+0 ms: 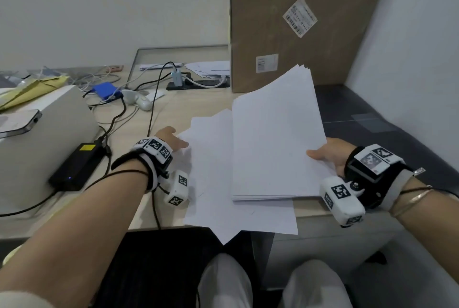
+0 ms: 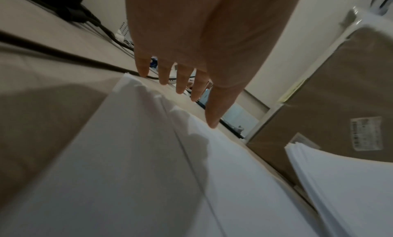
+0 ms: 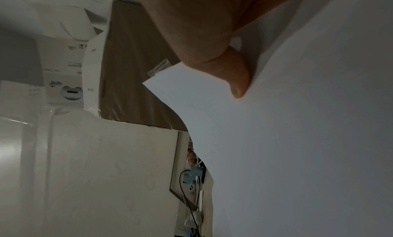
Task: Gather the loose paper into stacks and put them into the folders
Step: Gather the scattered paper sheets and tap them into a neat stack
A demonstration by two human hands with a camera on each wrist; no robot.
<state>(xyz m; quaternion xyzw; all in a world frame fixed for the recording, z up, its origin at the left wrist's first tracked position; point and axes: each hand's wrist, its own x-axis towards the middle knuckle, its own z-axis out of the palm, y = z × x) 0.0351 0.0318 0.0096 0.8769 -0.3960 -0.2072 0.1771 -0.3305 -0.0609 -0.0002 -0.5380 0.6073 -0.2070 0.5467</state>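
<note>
Desk [image 1: 161,118], paper stack [image 1: 275,138] gripped by right hand [image 1: 330,156]

Plain white paper stack [image 1: 273,138] and white loose sheets [image 1: 213,171] lie against the brown cardboard box [image 1: 298,4]; left of that box sit a blue device [image 1: 105,89], black cables [image 1: 154,98], yellow envelope [image 1: 29,89]

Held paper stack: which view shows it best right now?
Head view: the whole held stack shows, gripped by the right hand. Right wrist shows only its top sheet under the thumb; left wrist, one corner.
</note>
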